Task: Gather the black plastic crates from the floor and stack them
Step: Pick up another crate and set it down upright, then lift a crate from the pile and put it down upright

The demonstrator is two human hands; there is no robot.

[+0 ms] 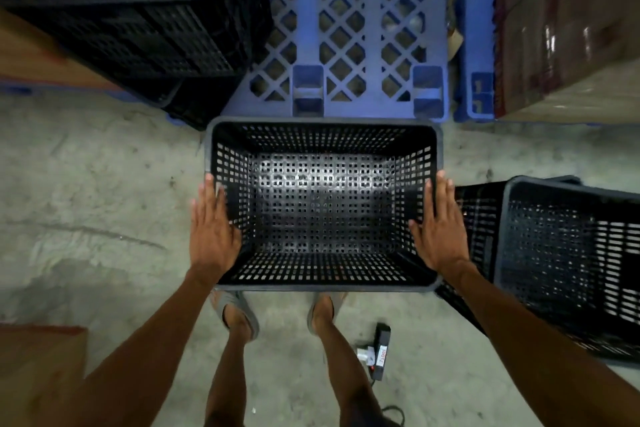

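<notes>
Pressing the black crate (pixel 322 204) from both sides, we hold our left hand (pixel 213 229) and right hand (pixel 438 225) flat, fingers straight, thumbs inside the rim. The crate is above our feet, beside the blue pallet (pixel 349 45). Stacked crates (pixel 138 28) stand on its left part, and another crate (pixel 561 253) lies to our right.

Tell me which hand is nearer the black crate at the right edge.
Right. The right hand lies flat on the middle crate's right side, next to the right-edge crate; the left hand presses the opposite side, farther off.
</notes>
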